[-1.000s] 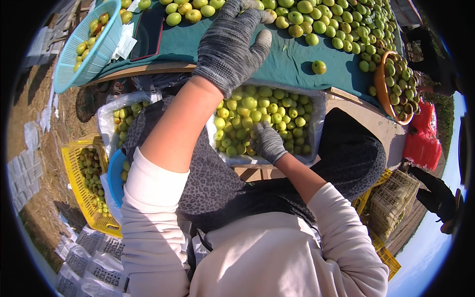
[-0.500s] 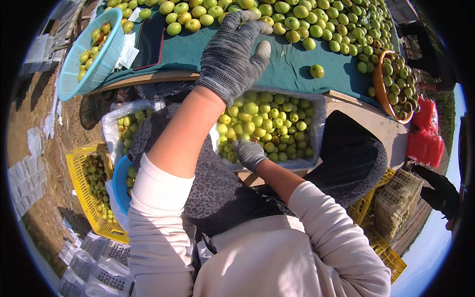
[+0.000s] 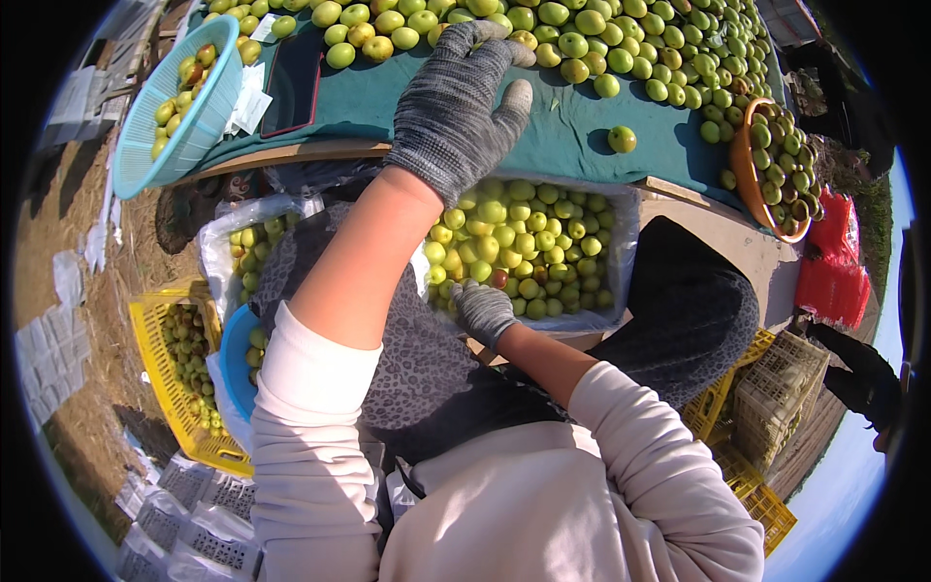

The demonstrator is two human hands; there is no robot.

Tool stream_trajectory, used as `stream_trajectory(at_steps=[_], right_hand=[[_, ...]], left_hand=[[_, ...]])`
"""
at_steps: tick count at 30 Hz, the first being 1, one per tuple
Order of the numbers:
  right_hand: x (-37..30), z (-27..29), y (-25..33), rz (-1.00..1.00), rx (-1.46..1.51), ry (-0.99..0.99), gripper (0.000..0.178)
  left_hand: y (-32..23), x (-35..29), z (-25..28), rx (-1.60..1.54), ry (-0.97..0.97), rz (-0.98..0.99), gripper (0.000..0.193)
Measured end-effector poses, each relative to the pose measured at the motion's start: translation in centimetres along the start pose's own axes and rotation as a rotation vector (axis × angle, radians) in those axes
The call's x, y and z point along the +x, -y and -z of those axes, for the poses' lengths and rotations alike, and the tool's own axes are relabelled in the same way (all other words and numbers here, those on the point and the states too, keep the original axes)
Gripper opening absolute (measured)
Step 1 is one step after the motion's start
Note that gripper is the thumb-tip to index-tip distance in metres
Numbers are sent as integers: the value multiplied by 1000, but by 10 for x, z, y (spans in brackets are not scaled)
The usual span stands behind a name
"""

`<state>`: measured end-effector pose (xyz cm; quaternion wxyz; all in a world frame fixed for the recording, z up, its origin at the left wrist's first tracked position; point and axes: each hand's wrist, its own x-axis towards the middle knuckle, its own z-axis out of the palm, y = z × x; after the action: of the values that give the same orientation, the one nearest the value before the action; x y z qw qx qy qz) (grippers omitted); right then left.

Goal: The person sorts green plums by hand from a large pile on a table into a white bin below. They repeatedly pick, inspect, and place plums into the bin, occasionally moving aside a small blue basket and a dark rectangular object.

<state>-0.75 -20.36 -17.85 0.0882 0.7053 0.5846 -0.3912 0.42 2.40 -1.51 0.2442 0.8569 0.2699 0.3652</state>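
Note:
My left hand [image 3: 451, 121], in a grey knit glove with pale fingertips, hovers over the green-covered table by the heap of green jujube-like fruits [image 3: 572, 45]. Its fingers are stretched and its thumb stands apart, with no fruit seen in its grasp. My right hand [image 3: 483, 312], also gloved, lies palm down at the near left side of a lined crate [image 3: 628, 228] full of the same fruits [image 3: 553, 242]. Those fingers look extended over the fruit; the palm and thumb are hidden. A reddish-brown fruit [image 3: 499, 279] shows just beyond them.
A single fruit [image 3: 622, 140] sits apart on the cloth. At left are a light-blue basket [image 3: 208, 126], a dark phone-like slab [image 3: 291, 82], a yellow crate [image 3: 155, 378] and a blue tub [image 3: 237, 359]. An orange basket [image 3: 745, 179] stands right, above red bags [image 3: 834, 262].
My right hand has shifted slightly left and toward me, and the reddish-brown fruit now shows beside it. My left hand stays almost still.

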Motion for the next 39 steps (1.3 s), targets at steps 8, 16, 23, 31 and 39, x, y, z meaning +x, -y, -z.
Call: stream_trajectory(at_steps=[8,16,23,31,39], right_hand=[[20,60,-48,-111,157,-460,29],[76,96,-69,-65,39,-221,31],[69,80,-43,-20,390,-507,38],[58,99,-23,-71,376,-489,22],[-38,190,-110,86,310,-831,14]], left_hand=[[1,-1,0,23,-11,-26,26],[-1,4,5,23,-29,-21,26],[2,5,12,-53,-77,-39,27],[7,7,20,4,-57,2,24],[11,1,10,-58,100,138,20]])
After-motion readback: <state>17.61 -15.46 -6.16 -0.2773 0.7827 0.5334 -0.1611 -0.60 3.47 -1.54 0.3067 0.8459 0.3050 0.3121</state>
